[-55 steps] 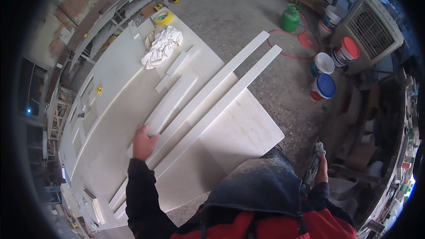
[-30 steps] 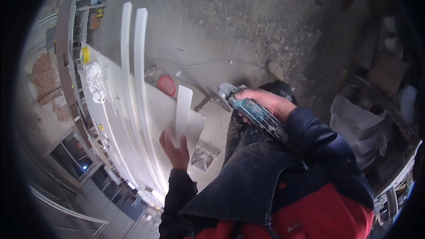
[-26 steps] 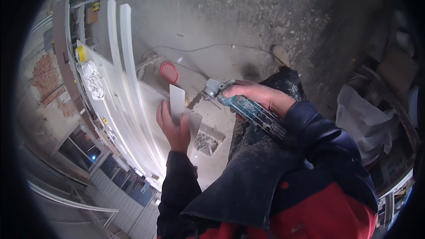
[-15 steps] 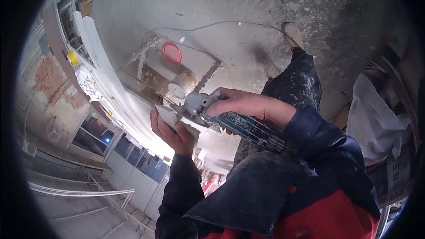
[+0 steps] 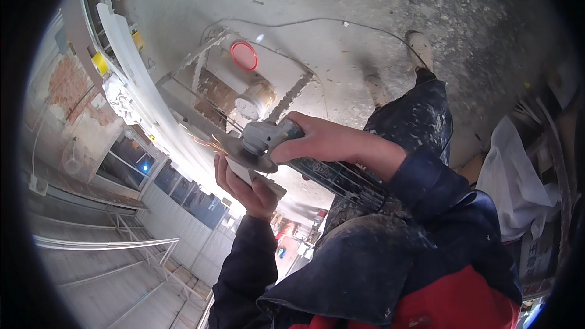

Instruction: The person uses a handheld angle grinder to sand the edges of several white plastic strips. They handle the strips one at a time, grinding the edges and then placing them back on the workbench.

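My right hand [image 5: 332, 140] is wrapped round the head end of a dusty green-and-grey angle grinder [image 5: 341, 180], whose body slants back toward my dark apron. At its front the round disc [image 5: 242, 153] meets the edge of a flat, pale, tile-like piece [image 5: 239, 169]. Orange sparks [image 5: 210, 143] fly off to the left of the disc. Fingers closed, my left hand [image 5: 250, 194] grips that piece from below, close to the disc. What the piece is made of I cannot tell.
Below stand a plaster-smeared white bucket [image 5: 250, 106] and a red-rimmed round lid or pail [image 5: 244, 56]. A cable [image 5: 304, 20] runs across the dusty floor past my shoes. Long white strips [image 5: 143, 79] lie at left; a white plastic sheet [image 5: 509, 176] hangs at right.
The disc has come against the pale piece, and sparks now show. My right hand and the grinder's head have shifted slightly left; the left hand has tilted the piece. The view has turned a little.
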`<state>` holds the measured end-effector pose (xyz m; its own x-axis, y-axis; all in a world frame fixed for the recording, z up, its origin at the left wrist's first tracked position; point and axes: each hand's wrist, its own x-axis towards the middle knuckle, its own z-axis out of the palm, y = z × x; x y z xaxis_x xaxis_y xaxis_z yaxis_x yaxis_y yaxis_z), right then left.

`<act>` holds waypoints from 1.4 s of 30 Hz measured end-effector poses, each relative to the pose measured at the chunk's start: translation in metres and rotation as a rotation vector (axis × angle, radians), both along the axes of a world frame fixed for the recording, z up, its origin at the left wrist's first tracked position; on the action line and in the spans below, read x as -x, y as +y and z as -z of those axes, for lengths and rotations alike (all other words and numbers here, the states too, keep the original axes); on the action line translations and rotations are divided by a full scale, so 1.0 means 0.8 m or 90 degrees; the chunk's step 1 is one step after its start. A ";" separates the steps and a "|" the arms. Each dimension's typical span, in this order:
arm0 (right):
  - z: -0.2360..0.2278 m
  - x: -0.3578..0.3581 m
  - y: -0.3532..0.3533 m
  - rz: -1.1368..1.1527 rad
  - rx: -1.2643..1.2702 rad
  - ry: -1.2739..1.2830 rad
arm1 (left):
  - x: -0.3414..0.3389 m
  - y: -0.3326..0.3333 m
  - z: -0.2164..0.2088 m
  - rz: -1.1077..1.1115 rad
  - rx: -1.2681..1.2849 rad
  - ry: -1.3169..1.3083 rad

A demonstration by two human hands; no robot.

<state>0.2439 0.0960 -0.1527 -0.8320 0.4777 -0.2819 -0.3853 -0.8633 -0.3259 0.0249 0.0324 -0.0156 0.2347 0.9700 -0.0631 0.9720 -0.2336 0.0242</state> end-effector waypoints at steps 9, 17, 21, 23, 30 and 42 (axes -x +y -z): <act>0.015 0.026 0.025 -0.029 -0.088 -0.026 | -0.002 0.001 -0.003 0.000 0.007 0.003; 0.014 -0.016 0.018 -0.076 0.007 0.028 | 0.001 -0.002 -0.004 0.001 0.008 0.019; 0.002 -0.035 0.021 -0.082 -0.001 0.060 | -0.001 0.001 -0.003 0.000 0.007 0.019; 0.004 -0.037 0.019 -0.090 -0.014 0.051 | 0.001 0.002 -0.003 0.006 0.003 0.022; 0.015 -0.054 -0.009 -0.074 -0.092 0.023 | 0.008 -0.001 -0.004 0.005 0.014 0.033; -0.011 -0.114 -0.047 -0.013 0.200 -0.004 | 0.006 0.001 0.003 -0.005 -0.003 -0.016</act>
<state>0.3350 0.0584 -0.1439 -0.8384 0.3497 -0.4181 -0.3655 -0.9297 -0.0447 0.0200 0.0331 -0.0183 0.2289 0.9720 -0.0527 0.9728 -0.2265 0.0475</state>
